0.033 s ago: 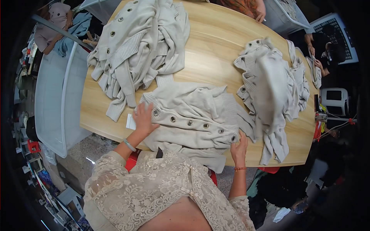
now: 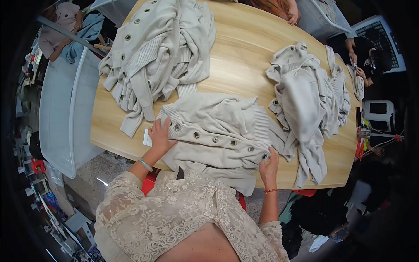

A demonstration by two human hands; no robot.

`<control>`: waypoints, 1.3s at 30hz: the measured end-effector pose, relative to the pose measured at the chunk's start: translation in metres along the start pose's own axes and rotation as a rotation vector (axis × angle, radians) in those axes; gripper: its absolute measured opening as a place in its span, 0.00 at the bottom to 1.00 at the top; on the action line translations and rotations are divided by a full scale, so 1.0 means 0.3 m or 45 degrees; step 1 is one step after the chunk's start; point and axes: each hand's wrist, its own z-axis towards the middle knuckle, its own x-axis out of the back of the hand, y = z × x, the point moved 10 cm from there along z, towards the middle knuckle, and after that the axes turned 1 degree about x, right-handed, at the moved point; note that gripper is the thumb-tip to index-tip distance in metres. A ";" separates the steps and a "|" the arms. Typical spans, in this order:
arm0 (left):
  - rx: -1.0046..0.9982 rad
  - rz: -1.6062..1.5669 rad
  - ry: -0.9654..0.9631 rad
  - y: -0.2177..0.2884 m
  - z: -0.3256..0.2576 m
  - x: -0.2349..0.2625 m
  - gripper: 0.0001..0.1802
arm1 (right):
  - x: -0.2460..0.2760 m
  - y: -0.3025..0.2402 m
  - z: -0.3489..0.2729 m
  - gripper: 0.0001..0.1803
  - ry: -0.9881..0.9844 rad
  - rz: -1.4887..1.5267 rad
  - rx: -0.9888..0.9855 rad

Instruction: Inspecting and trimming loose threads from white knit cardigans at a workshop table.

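A light grey knit cardigan (image 2: 209, 120) lies sideways along the table's near edge, its row of round dark-centred buttons facing up. My left hand (image 2: 160, 137) rests at the ribbed band on its left end, fingers spread and thumb pointing right, beside the first button. At the other end, my right hand (image 2: 268, 168) has thumb and fingers at the lower corner of the ribbed hem, next to the last button, and appears to pinch it. One sleeve stretches out past the hem to the right. A small white tag (image 2: 147, 138) lies by my left hand.
More grey cardigans are heaped at the far left (image 2: 152, 56) and on the right (image 2: 305, 96) of the wooden table (image 2: 238, 52). A clear plastic bin (image 2: 59, 113) stands off the left side. Other people sit or stand around, one hand (image 2: 293, 15) at the far edge.
My left fingers have drawn slightly down, and my right fingers have shifted a little on the hem corner. The upper garment in the right heap has sunk and spread.
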 end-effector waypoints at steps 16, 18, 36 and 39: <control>-1.346 -1.083 0.175 0.700 -0.151 0.572 0.26 | -0.218 -0.516 0.000 0.22 -0.605 0.922 0.062; -1.163 -1.325 0.053 0.637 -0.067 0.497 0.50 | -0.106 -0.551 -0.010 0.20 -0.420 0.814 0.232; 0.501 -1.839 -1.883 0.662 -0.258 -0.249 0.40 | -0.091 -0.212 0.104 0.19 -0.285 0.536 -0.197; 0.193 -1.734 -1.672 0.642 -0.098 -0.179 0.36 | -0.149 -0.169 0.087 0.18 -0.357 0.453 -0.188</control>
